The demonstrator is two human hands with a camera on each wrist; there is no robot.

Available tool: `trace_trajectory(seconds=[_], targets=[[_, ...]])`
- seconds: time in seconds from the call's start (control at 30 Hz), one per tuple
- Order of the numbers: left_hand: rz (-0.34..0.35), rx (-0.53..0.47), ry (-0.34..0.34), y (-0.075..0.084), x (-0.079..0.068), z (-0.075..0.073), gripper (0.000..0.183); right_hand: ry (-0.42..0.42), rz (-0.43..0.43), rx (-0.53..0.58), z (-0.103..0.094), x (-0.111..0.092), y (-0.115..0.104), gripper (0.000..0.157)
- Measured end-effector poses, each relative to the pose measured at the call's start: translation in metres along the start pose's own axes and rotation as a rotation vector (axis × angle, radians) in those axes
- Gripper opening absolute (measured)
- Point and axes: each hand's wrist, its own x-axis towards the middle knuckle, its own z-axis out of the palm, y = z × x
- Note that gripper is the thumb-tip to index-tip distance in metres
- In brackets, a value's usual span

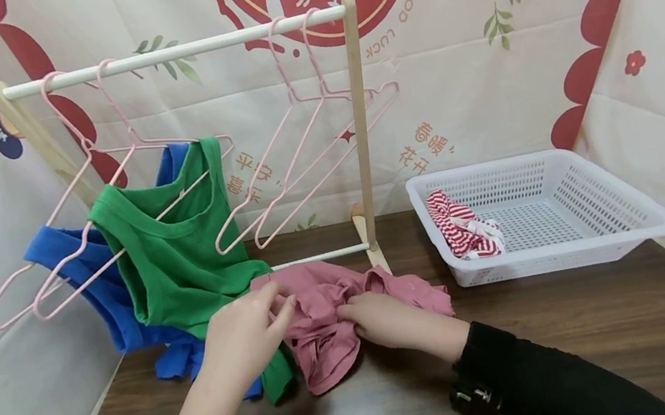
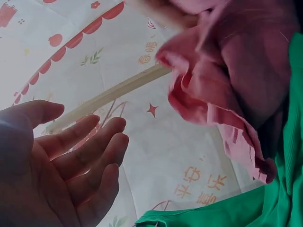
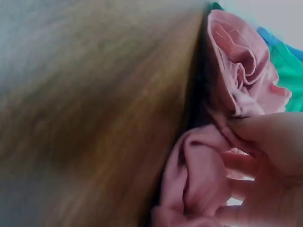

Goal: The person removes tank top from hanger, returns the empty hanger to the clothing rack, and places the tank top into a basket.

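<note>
A crumpled pink garment [image 1: 323, 310] lies bunched on the table below the rack. My right hand [image 1: 382, 316] grips its middle; in the right wrist view the thumb and fingers [image 3: 255, 132] pinch a fold of the cloth. Beside the garment's left end is my left hand [image 1: 247, 330], which holds nothing. The left wrist view shows that hand's fingers [image 2: 90, 161] loosely spread, apart from the pink cloth [image 2: 227, 80]. To the left, a green sleeveless top [image 1: 183, 253] hangs on a pink hanger [image 1: 75, 248], partly in front of a blue garment [image 1: 111, 293] on another hanger.
The clothes rack has a white bar [image 1: 183, 49] and a wooden post [image 1: 362, 123]. Two bare pink hangers [image 1: 287, 189] hang near its right end. At the right, a white plastic basket [image 1: 573, 245] contains a red-and-white striped cloth [image 1: 460, 227]. Printed fabric surrounds the table.
</note>
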Motion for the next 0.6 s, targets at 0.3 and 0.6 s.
trace_trajectory(seconds=[0.3,0.6], targets=[[-0.007,0.006,0.007,0.000,0.000,0.000,0.011,0.237,0.207,0.352,-0.021,-0.007,0.027,0.014],[-0.013,-0.012,-0.011,0.006,0.003,0.002,0.015,0.419,0.375,0.529,-0.045,-0.020,0.043,0.014]])
